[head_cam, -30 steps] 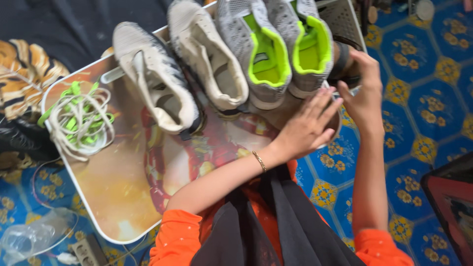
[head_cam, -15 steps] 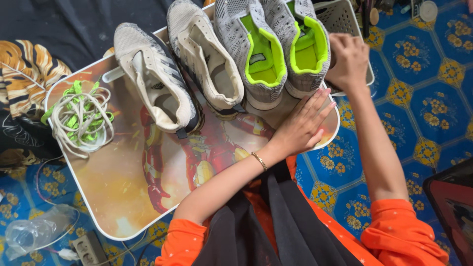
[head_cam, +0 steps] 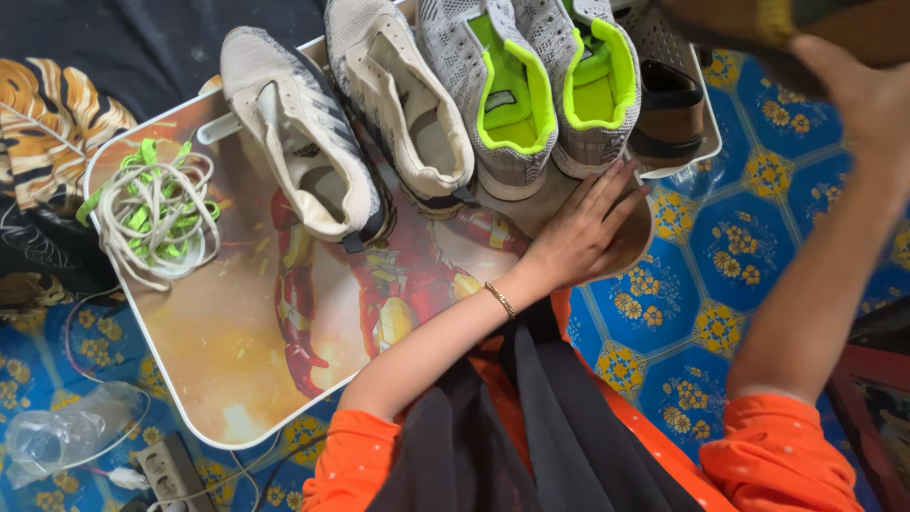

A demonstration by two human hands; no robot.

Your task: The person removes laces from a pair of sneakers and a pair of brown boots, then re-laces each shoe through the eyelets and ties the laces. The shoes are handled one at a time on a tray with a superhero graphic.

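My left hand (head_cam: 583,232) lies flat with fingers spread on the picture-printed lap table (head_cam: 237,332), just below a pair of grey shoes with neon-green lining (head_cam: 493,85). My right hand (head_cam: 844,90) is raised close to the camera at the top right, gripping a blurred brown sandal (head_cam: 749,21). A second brown sandal (head_cam: 668,109) rests in a white basket (head_cam: 709,142) behind the table's right end. Two beige shoes without laces (head_cam: 294,142) stand left of the grey pair.
A bundle of white and neon-green laces (head_cam: 156,218) lies on the table's left end. On the blue patterned floor mat (head_cam: 749,246) are a power strip (head_cam: 166,469) and a clear plastic bag (head_cam: 57,436). A dark red-edged object (head_cam: 882,389) sits far right.
My right hand has reached into the basket, closed on a brown sandal and lifted it up toward the camera. My left hand stayed flat on the table.
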